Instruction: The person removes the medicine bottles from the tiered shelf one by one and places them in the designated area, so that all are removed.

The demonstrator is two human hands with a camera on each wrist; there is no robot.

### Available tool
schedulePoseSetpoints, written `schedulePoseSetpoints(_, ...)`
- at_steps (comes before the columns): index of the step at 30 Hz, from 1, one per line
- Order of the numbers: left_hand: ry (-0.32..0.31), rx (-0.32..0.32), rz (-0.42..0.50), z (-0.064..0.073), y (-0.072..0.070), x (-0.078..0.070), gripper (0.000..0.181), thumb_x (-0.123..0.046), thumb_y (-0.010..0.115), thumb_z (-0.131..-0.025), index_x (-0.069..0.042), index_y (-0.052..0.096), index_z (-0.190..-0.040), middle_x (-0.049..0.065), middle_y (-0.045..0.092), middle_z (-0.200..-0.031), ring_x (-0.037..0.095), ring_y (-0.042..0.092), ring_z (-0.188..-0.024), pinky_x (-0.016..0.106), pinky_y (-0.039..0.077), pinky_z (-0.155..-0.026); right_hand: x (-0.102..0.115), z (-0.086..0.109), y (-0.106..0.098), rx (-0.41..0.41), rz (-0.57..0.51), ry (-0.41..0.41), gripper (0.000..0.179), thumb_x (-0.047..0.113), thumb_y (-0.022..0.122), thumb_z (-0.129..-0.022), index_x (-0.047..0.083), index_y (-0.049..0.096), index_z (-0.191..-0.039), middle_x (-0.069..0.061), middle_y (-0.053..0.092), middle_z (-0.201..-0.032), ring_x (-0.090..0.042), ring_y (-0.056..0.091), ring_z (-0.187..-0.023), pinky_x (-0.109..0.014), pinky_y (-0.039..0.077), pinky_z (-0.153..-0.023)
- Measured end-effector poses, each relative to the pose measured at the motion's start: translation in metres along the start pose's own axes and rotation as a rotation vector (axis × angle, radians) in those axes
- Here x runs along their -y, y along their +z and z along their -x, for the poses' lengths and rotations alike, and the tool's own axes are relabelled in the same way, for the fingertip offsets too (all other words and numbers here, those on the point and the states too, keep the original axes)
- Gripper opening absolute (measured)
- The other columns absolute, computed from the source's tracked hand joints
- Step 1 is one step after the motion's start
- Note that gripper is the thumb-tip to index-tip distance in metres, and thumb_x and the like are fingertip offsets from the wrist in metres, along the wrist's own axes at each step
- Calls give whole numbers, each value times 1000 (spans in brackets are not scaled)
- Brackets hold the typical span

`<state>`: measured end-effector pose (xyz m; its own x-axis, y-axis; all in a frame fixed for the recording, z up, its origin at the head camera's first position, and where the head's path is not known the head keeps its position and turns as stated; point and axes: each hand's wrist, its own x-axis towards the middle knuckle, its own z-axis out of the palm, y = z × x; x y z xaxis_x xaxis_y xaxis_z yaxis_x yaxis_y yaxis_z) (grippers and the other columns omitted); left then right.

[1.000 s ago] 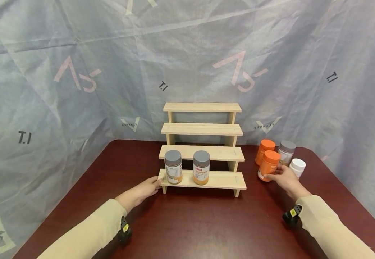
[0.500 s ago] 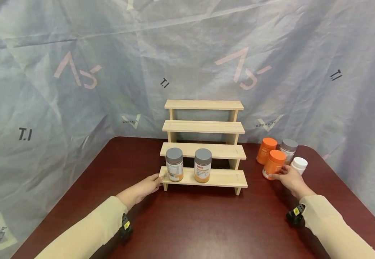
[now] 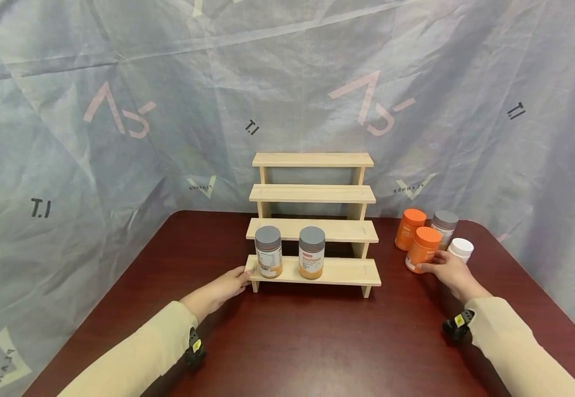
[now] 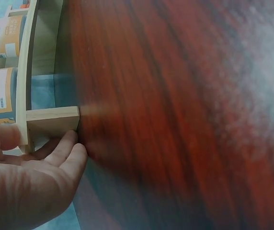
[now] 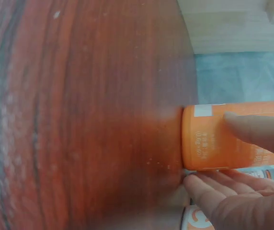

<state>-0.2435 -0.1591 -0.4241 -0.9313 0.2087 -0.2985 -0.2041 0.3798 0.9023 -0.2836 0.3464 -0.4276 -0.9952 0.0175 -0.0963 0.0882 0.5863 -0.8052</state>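
Observation:
A four-step wooden display shelf [image 3: 337, 270] stands on the table with two grey-lidded jars, a left jar [image 3: 269, 259] and a right jar [image 3: 311, 259], upright on its lowest step. My left hand [image 3: 222, 286] grips the left end of that step; in the left wrist view the thumb [image 4: 7, 135] lies on top and the fingers are underneath, by the support leg [image 4: 55, 120]. To the right, my right hand [image 3: 453, 271] holds an orange jar [image 3: 420, 255] standing upright on the table. Its thumb [image 5: 256, 129] is on one side of the jar, its fingers [image 5: 213, 191] on the other.
Close behind the held jar stand another orange jar [image 3: 408, 231] and a grey-lidded jar [image 3: 444, 223]. A white-lidded jar [image 3: 461, 248] is just beyond my right hand, partly hidden. A grey printed sheet [image 3: 287, 99] hangs behind the dark red table [image 3: 317, 336].
My right hand and the orange jar have shifted slightly right, closer to the white-lidded jar. The left hand keeps its grip on the shelf. The head view has moved a little.

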Motion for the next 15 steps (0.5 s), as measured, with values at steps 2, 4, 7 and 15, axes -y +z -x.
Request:
schedulePoseSetpoints(2, 3, 7, -8, 1, 0, -1, 50, -19, 30, -108, 9, 22, -148, 31, 34, -149, 43, 30, -141, 50, 30, -118, 3, 2, -1, -7, 1, -5, 78, 27, 64, -94, -16, 24, -144, -37, 33, -145, -48, 38, -129, -56, 39, -109)
schedulePoseSetpoints(4, 2, 6, -10, 2, 0, -1, 50, -20, 30, -108, 9, 22, -148, 31, 34, -149, 43, 30, -141, 51, 30, -118, 7, 5, -3, -15, 7, -17, 77, 26, 63, -94, -16, 23, -145, -37, 32, -146, -48, 38, -130, -56, 39, -108)
schedulePoseSetpoints(7, -2, 3, -16, 2, 0, -1, 51, -20, 31, -108, 8, 22, -149, 30, 33, -150, 43, 30, -141, 51, 29, -118, 13, 8, -5, -26, 15, -41, 78, 26, 62, -95, -16, 20, -146, -38, 31, -147, -49, 37, -132, -57, 39, -108)
schedulePoseSetpoints(15, -4, 12, -5, 4, 1, -1, 51, -20, 30, -108, 9, 21, -149, 30, 33, -150, 43, 29, -141, 51, 28, -118, 14, 12, -9, -63, 20, -40, 86, 40, 62, -95, -12, 19, -149, -36, 30, -148, -48, 36, -134, -56, 40, -107)
